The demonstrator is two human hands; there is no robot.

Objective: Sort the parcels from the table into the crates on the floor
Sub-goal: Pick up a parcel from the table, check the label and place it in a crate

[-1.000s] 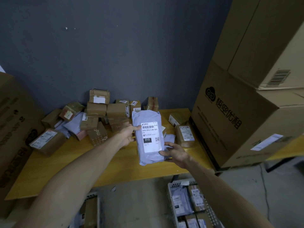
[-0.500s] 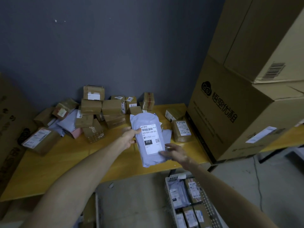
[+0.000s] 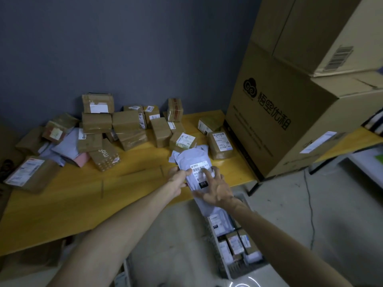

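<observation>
A pale grey mailer bag (image 3: 193,160) with a white barcode label marked 010 hangs over the yellow table's (image 3: 78,195) front edge, tilted down toward the floor. My left hand (image 3: 178,179) pinches its left side. My right hand (image 3: 215,188) lies spread across the label, fingers apart, palm on the bag. Below them a white crate (image 3: 220,258) on the floor holds several labelled parcels. Many brown taped boxes (image 3: 128,129) and a few soft bags are heaped at the table's back.
Two big stacked cardboard cartons (image 3: 290,96) stand on the table's right end. Another carton edge shows at far left. A second crate (image 3: 127,270) peeks from under my left arm. A cable (image 3: 309,204) runs across the grey floor at right.
The mailer has come down from upright in front of me and now tilts low over the table edge. My right hand has slid from its lower edge onto the label.
</observation>
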